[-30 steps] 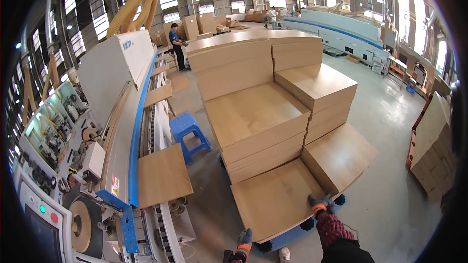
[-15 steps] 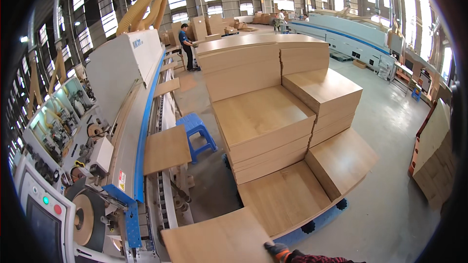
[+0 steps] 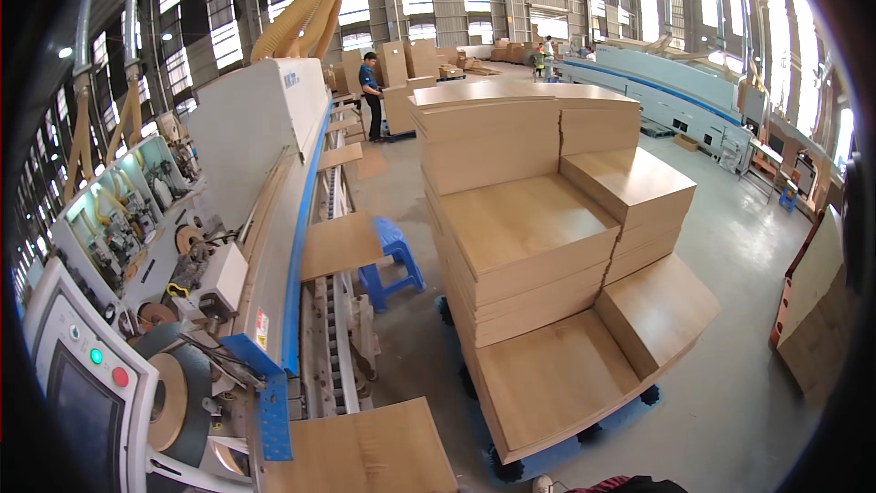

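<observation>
Neither of my hands shows; only a red plaid sleeve (image 3: 622, 485) of mine appears at the lower edge. A wood-grain panel (image 3: 370, 452) lies at the near end of the edge-banding machine (image 3: 260, 114), partly cut off by the lower edge. Whether a hand touches it below the frame is hidden. Farther along the machine's roller track, another panel (image 3: 339, 246) juts out over a blue plastic stool (image 3: 392, 265). To the right stand stepped stacks of panels (image 3: 525, 219) on a blue pallet (image 3: 584, 438).
A control screen (image 3: 84, 424) with green and red buttons stands at the near left. Beyond the stacks, a person in a blue shirt (image 3: 370, 96) stands beside the track. A long pale machine (image 3: 648, 91) runs along the far right. More boards (image 3: 812, 310) lean at the right.
The near panel has shifted left against the machine. My gloved right hand, formerly at its right corner, has left the picture. The view has turned slightly left, moving the scene rightward.
</observation>
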`<move>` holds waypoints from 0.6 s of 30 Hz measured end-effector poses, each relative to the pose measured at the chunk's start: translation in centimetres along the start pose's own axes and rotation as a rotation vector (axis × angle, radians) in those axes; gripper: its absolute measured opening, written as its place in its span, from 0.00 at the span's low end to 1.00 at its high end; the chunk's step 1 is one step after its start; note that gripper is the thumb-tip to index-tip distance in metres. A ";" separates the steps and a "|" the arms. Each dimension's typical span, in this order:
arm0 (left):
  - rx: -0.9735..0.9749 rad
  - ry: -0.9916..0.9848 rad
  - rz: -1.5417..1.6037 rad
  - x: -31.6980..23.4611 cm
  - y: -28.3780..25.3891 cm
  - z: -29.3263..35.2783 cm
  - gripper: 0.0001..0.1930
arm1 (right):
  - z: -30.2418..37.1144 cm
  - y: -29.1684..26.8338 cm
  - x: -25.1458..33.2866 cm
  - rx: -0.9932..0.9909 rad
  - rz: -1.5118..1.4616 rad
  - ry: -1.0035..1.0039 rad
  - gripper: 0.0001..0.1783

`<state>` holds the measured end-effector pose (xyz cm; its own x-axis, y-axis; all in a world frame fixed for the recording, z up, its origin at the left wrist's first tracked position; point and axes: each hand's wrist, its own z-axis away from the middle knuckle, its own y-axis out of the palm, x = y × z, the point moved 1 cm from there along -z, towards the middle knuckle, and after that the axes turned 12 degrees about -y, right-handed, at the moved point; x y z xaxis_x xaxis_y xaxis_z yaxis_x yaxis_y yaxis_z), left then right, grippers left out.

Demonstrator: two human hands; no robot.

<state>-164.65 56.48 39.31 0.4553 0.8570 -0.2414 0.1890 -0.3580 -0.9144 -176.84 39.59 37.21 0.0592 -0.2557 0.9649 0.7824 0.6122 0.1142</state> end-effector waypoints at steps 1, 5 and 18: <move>0.021 0.005 -0.003 0.1 0.0 -0.7 0.31 | -0.6 0.6 0.0 0.002 -0.028 0.028 0.19; -0.005 -0.021 0.027 -1.4 1.0 -2.8 0.31 | -3.7 0.9 -0.5 -0.045 -0.131 -0.165 0.15; -0.107 -0.040 0.062 -4.3 4.7 -9.4 0.32 | -14.7 -0.8 -7.0 -0.164 0.303 0.084 0.39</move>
<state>-157.55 47.64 39.09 0.4344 0.8452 -0.3113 0.2546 -0.4467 -0.8577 -168.77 29.88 26.88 0.3495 -0.1452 0.9256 0.8102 0.5430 -0.2207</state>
